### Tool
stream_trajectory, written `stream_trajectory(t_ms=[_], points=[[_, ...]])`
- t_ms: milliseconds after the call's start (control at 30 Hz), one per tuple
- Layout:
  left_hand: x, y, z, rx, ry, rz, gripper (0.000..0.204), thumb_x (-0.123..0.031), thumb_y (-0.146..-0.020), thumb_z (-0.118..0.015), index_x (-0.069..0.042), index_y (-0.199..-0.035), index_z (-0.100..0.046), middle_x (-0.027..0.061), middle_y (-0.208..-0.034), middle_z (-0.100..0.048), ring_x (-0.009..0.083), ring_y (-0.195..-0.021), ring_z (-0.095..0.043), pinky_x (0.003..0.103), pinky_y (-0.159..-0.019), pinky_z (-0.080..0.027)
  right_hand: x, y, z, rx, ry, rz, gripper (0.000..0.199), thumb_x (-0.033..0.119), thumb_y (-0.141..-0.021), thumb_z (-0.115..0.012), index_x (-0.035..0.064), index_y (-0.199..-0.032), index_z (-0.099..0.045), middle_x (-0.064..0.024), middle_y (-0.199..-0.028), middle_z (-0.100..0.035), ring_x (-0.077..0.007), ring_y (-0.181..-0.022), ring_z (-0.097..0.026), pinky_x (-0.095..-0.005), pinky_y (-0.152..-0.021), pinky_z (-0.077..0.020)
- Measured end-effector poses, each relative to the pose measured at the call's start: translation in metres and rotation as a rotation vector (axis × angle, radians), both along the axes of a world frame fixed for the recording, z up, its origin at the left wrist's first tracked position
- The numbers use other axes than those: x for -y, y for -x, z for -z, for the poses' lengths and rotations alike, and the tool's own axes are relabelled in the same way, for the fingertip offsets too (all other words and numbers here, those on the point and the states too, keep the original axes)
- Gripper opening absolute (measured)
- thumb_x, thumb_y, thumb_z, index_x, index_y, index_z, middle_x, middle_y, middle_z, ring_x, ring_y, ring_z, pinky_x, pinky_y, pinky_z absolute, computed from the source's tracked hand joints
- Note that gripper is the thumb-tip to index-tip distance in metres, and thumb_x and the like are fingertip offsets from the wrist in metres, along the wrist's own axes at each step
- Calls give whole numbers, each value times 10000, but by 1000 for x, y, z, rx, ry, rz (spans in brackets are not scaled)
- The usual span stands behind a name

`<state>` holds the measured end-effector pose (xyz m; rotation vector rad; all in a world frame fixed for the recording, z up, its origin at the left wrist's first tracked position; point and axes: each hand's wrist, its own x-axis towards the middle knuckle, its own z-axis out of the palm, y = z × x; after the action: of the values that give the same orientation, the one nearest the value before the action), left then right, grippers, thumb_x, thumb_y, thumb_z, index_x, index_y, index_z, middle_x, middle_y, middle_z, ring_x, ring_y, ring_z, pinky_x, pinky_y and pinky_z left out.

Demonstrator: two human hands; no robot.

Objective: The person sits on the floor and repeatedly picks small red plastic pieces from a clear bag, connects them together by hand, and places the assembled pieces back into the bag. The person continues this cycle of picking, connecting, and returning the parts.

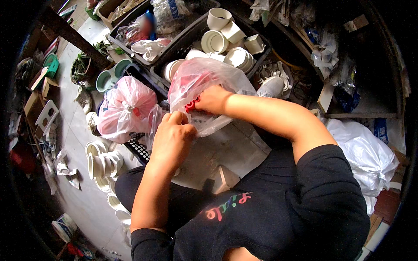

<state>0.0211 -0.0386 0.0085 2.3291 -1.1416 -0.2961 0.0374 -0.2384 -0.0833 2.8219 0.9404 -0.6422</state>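
Note:
A clear plastic bag (237, 76) with red contents stands in front of me, its mouth toward my body. My left hand (176, 126) is closed, pinching the near rim of this bag. Reaching into the bag's mouth, my right hand (213, 101) has its fingers curled around small curved red pieces (190, 105); their exact kind is not clear. Film hides part of the right hand's fingers. Left of the bag sits a knotted plastic bag (126, 108) with pink and red contents, close to my left wrist.
Beyond the bag, a black crate (265, 50) holds several white pots (214, 42). Another black crate (117, 32) has wrapped goods. White pipe-like fittings (102, 163) lie on the tiled floor to the left. A big white sack (361, 152) stands at my right, below wooden shelving (361, 115).

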Motion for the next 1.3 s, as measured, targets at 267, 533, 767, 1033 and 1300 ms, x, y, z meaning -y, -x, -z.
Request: stream_trajectory(t_ms=[267, 533, 767, 1033, 1300], points=[[-7, 0, -4, -42, 102, -84, 51, -67, -641, -569, -68, -663, -616, 98, -786, -525, 270, -773, -506, 337, -677, -439, 27, -49, -34, 101, -281, 376, 316, 235, -828, -446, 155, -1115, -554, -97, -1102, -565, -268, -1019, -533, -331, -877, -413], [-8, -6, -5, -43, 129, -45, 71, -38, -622, -579, -66, -681, -608, 89, -781, -527, 265, -759, -508, 333, -665, -439, -20, -19, -26, -339, -79, 154, 204, 114, -728, -486, 60, -871, -622, -151, -890, -614, -302, -862, -586, -382, -763, -451], [-9, -7, -5, -29, 162, -25, 103, -26, -606, -573, -77, -688, -610, 72, -781, -531, 261, -748, -509, 329, -658, -442, -7, -11, 11, -34, -36, 153, 177, 139, -748, -495, 71, -803, -649, -134, -816, -632, -276, -787, -614, -393, -662, -496], [-10, -8, 3, 0, 188, 15, 85, -39, -617, -593, -78, -692, -599, 73, -794, -533, 278, -767, -516, 345, -666, -442, -25, 10, 18, 132, 26, 288, 301, 345, -731, -564, 115, -926, -571, -92, -818, -614, -259, -787, -550, -365, -637, -416], [-12, -6, 8, -2, 144, 53, 37, -87, -680, -566, -78, -692, -600, 69, -819, -545, 269, -782, -523, 341, -676, -442, -28, 10, 36, 75, 286, 280, 190, 190, -790, -494, 123, -857, -659, -66, -900, -618, -219, -866, -547, -325, -628, -461]])
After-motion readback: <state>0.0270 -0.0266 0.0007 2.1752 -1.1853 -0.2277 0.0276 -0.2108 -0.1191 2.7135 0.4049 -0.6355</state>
